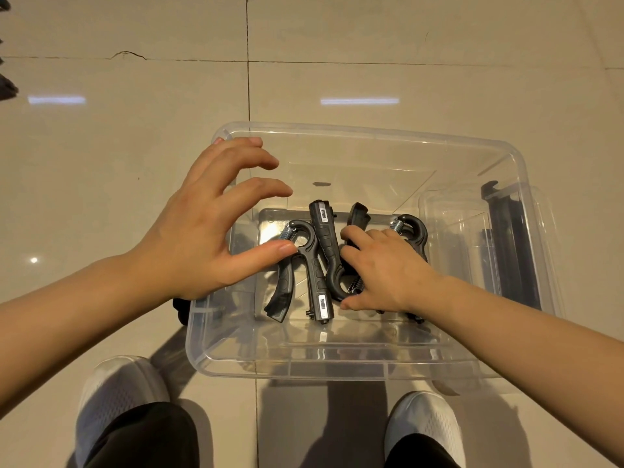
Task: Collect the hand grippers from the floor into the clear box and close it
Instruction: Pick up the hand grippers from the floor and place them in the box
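The left hand (202,231) is held above the left rim of the clear box (337,369), fingers spread and loosely curved, nothing grasped. Three black hand grippers with steel springs are seen inside the box: the left gripper (304,271), the middle gripper (326,244), and a right one (410,228) partly hidden. The right hand (388,275) is laid on them, fingers curled round the middle one. Glossy beige floor tiles (135,146) lie beneath; white mesh shoes (111,393) are seen below.

White shoes (114,386) stand on beige floor tiles (135,163).
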The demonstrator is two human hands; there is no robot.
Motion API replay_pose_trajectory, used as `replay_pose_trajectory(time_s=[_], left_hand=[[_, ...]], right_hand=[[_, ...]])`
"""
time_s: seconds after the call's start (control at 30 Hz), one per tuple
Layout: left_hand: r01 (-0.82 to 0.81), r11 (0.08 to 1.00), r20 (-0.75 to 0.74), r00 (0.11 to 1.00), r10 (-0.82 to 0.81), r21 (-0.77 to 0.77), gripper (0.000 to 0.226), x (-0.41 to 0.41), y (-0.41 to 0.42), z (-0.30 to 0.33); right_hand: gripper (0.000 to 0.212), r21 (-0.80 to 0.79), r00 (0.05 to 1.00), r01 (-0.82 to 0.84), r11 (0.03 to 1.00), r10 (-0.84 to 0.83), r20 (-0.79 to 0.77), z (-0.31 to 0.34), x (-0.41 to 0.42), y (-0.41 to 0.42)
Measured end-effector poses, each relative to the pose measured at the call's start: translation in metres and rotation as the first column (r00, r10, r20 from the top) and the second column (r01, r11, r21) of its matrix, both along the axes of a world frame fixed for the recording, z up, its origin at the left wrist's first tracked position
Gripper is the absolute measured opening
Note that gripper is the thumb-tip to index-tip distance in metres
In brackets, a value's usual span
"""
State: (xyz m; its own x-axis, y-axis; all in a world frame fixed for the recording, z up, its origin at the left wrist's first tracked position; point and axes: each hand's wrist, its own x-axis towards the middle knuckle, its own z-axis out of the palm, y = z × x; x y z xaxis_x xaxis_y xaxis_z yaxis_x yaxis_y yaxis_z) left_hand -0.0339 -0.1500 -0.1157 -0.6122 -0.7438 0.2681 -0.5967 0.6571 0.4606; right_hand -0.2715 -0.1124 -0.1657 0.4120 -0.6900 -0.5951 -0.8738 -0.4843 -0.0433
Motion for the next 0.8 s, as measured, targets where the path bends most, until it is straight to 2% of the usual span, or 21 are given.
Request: replay_pose_trajectory(time_s=[0.17,0.33,0.5,0.7,0.8], left_hand=[[-0.002,1.000,0.002,1.000,0.002,0.002,0.052,0.000,-0.001,-0.001],[0.003,1.000,-0.009,1.000,-0.003,-0.009,0.052,0.000,-0.001,-0.001],[0.009,1.000,-0.015,1.000,-0.009,0.002,0.051,0.001,-0.001,-0.001],[0.016,1.000,-0.010,1.000,-0.015,0.019,0.051,0.001,0.000,-0.001],[-0.012,0.999,0.076,0.997,0.010,0.034,0.063,0.000,-0.001,-0.002]], right_hand=[[0.077,-0.077,0.997,-0.042,0.996,0.037,-0.073,-0.003,0.002,0.004],[0.086,-0.054,0.985,-0.031,0.998,0.021,-0.171,-0.008,0.002,0.001],[0.091,-0.035,0.978,-0.040,0.999,0.032,-0.205,-0.007,0.005,-0.001],[0.098,-0.072,0.992,0.041,0.997,-0.049,-0.113,-0.004,-0.001,-0.003],[0.112,-0.106,0.988,0.096,0.990,-0.108,-0.108,-0.001,-0.009,-0.006]])
